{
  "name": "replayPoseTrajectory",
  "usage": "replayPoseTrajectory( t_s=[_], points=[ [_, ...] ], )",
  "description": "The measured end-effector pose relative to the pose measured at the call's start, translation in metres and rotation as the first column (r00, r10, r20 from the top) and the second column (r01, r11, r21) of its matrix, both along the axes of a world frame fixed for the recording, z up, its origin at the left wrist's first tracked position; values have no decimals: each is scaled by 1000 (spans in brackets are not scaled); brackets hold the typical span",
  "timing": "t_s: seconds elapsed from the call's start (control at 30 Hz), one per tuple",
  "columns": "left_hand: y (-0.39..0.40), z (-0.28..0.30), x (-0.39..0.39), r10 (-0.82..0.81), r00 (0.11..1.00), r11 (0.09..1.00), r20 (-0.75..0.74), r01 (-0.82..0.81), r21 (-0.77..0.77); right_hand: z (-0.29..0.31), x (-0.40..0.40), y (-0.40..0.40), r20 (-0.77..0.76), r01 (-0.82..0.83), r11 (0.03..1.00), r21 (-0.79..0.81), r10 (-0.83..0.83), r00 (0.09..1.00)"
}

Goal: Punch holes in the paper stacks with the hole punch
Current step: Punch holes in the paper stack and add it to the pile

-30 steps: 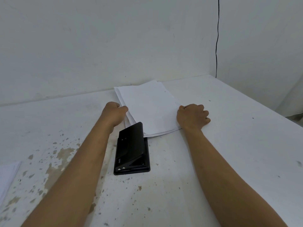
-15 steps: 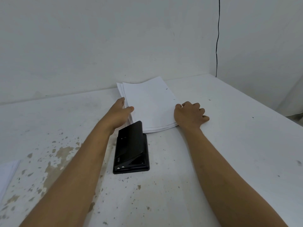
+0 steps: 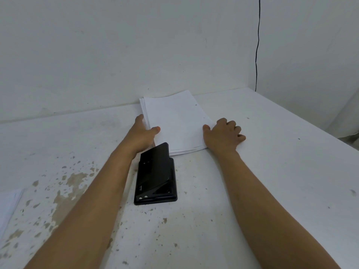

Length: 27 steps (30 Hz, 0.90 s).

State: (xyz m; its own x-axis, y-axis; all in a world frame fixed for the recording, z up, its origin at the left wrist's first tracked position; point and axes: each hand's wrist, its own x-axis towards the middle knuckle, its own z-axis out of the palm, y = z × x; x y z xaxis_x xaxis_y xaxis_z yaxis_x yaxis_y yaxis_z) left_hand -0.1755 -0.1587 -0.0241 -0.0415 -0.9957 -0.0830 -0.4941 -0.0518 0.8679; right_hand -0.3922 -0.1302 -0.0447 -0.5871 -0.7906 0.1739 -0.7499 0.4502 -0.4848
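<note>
A white paper stack point(image 3: 175, 121) lies flat on the table point(image 3: 272, 171), its far end near the wall. My left hand point(image 3: 142, 133) grips the stack's left edge, thumb on top. My right hand point(image 3: 223, 135) presses against the stack's right near corner, thumb on the paper and fingers curled on the table. A black hole punch point(image 3: 156, 175) sits just in front of the stack, its raised lever overlapping the paper's near edge. Small dark dots show near the stack's right edge.
Another sheaf of white paper point(image 3: 7, 206) pokes in at the left edge. The tabletop has brown worn patches on the left. A wall stands right behind the stack, and a black cable point(image 3: 257, 45) hangs in the right corner.
The stack has slid away from me toward the wall and straightened. My left hand has uncurled from a fist and taken hold of the paper's left edge. The punch has stayed put.
</note>
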Motion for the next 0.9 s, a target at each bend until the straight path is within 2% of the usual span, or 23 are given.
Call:
replayPoseTrajectory(
  t_s=[0.1,0.17,0.23,0.37,0.57,0.9],
  points=[
    [-1,10,2,54,989,995,135,-64,70,0,5,0,-58,18,999,30,-17,998],
    [4,17,1,24,958,989,286,-64,134,-1,7,-1,-70,8,999,32,-6,998],
    [7,22,1,-23,944,978,330,-46,202,-1,8,-1,-71,10,1000,28,-8,997],
    [14,32,0,-90,966,956,244,15,293,1,11,-1,-42,-6,1000,-1,5,999],
    [18,37,2,-87,975,942,206,14,334,3,11,0,-16,-52,998,-27,51,999],
    [25,46,2,-93,983,907,161,17,422,-2,20,0,-160,-57,998,-26,52,986]
  ],
)
